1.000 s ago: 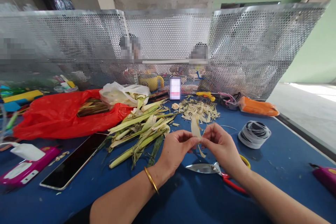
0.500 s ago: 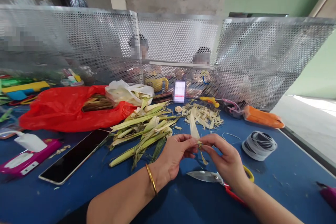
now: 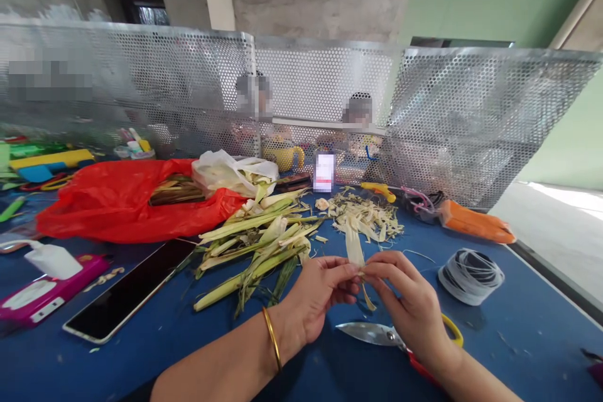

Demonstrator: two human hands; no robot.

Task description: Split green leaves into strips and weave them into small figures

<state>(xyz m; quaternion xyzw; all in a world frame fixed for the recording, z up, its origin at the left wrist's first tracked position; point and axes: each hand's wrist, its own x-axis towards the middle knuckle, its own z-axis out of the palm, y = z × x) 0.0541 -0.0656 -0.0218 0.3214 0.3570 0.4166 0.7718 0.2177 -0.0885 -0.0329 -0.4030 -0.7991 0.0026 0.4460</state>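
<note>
Between my two hands is a pale corn husk piece (image 3: 354, 244), its wide end pointing up and a narrow tail hanging below the fingers. My left hand (image 3: 330, 279), with a gold bangle on the wrist, pinches it from the left. From the right, my right hand (image 3: 407, 295) pinches the husk at the same narrow spot, thumb and forefinger closed. Fingers hide the detail at the pinch. Under my right hand lie scissors (image 3: 370, 333) with red and yellow handles, blades pointing left. Just beyond my hands is a heap of husk scraps (image 3: 377, 213).
Corn husks (image 3: 254, 257) are piled left of my hands, beside a red plastic bag (image 3: 117, 201). A phone (image 3: 132, 289) and a magenta power strip (image 3: 56, 289) lie further left. A roll of white cord (image 3: 471, 276) sits at right. A perforated metal screen (image 3: 320, 75) stands behind.
The view has shifted a little, so the table contents sit lower in the picture. Both hands keep their pinch on the husk, with the fingertips slightly rearranged.
</note>
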